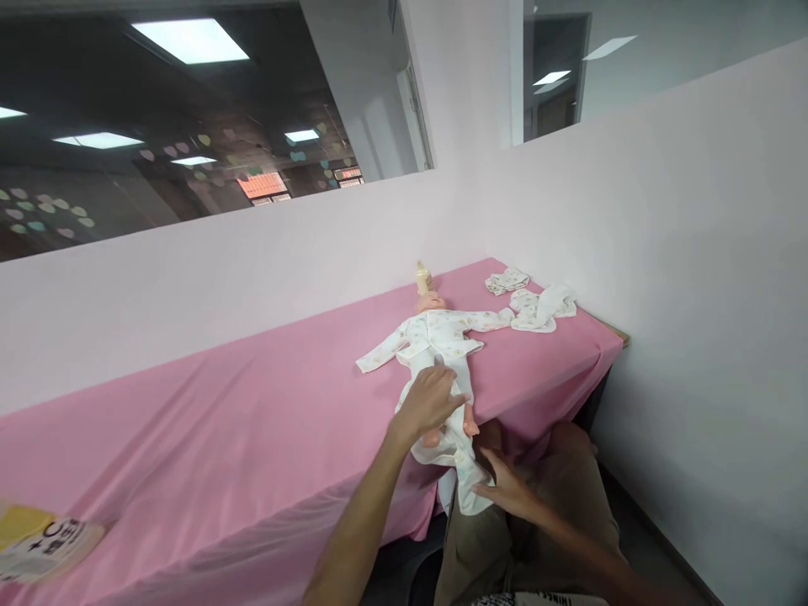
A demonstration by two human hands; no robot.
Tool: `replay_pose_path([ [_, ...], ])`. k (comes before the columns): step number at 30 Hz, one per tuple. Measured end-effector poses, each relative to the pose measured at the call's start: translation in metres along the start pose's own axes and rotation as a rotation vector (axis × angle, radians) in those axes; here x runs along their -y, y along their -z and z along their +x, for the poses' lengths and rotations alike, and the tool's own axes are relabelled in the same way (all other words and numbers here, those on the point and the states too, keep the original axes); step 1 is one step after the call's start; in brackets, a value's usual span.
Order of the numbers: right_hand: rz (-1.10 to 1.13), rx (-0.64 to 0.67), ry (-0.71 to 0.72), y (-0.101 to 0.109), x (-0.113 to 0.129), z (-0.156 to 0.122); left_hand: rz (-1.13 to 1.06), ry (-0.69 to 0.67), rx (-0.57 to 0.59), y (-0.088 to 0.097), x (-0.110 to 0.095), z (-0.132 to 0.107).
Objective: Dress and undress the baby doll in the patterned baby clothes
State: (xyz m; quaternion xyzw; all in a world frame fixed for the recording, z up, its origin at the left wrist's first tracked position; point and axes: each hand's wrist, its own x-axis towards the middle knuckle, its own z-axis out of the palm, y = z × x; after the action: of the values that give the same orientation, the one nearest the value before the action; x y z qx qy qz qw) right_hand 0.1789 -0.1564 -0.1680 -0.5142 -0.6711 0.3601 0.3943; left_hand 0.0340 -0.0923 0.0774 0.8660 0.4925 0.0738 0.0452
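A baby doll point(431, 300) lies on its back, head toward the wall, in a white printed jacket point(435, 330) with its sleeves spread. White cloth covers its legs, and its bare feet point(470, 421) show near the table edge. Over the doll's lower body, my left hand point(433, 400) has its fingers bent down and its thumb out to the side; the fingertips are hidden. A white printed baby garment point(465, 475) lies under the feet and hangs over the edge. My right hand point(508, 488) grips this garment's lower right side, thumb on the cloth.
A pale bottle point(424, 276) stands behind the doll's head. Folded printed cloth point(507, 280) and a crumpled white garment point(544, 308) lie to the right. The pink-covered table point(252, 404) meets walls behind and at right. A yellow-and-white package point(47, 543) is at lower left.
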Motion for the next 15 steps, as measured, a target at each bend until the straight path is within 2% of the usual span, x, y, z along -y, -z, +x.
replay_pose_path([
  [2,0.043,0.149,-0.041,-0.006,0.0,0.005,0.073,0.005,0.195,0.005,0.009,0.015],
  [3,0.059,0.183,-0.046,-0.004,0.002,0.007,0.087,0.021,0.242,0.007,0.014,0.019],
  [6,0.09,0.222,-0.011,0.017,0.021,0.007,-0.054,0.053,0.229,0.009,0.029,0.02],
  [9,0.13,0.257,0.014,0.06,0.057,-0.001,-0.453,0.097,0.17,0.009,0.044,0.014],
  [11,0.136,0.205,0.078,0.09,0.087,-0.007,-0.77,0.224,0.105,0.008,0.054,0.013],
  [12,0.126,0.137,0.128,0.102,0.101,-0.009,-0.931,0.308,0.053,0.007,0.058,0.013],
  [15,0.02,-0.214,0.287,0.124,0.132,-0.013,-1.417,0.525,-0.102,0.001,0.071,0.018],
])
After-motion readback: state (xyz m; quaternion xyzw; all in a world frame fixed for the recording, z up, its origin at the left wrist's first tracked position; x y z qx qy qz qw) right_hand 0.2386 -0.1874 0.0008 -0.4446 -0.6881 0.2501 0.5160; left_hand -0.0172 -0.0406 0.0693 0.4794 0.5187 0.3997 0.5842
